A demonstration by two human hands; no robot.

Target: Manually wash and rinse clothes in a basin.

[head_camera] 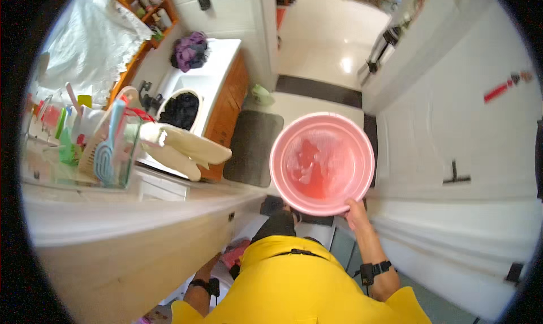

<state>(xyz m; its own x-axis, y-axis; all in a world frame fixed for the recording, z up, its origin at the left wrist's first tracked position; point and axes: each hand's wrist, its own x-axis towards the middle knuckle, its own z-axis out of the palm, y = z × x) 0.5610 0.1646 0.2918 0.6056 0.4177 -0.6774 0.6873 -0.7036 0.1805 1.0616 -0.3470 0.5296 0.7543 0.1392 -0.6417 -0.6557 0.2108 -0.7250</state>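
My right hand (356, 215) grips the near rim of a round pink plastic basin (278, 162). Inside the basin, wet patches and a deeper red area show on the bottom, with a little liquid glinting. The basin is held out over the floor in front of me. My left hand (213, 261) hangs low at my left side, dim and partly hidden past the wall edge. Close to it is a pink-red cloth (235, 254). Whether the left fingers hold anything cannot be made out.
At left a white washbasin counter (225, 48) carries a purple and dark cloth bundle (191, 52) and a bowl of black cloth (181, 109). A clear organiser (131, 154) holds brushes and combs. A dark mat (254, 148) lies on the floor. A white door (424, 124) stands at right.
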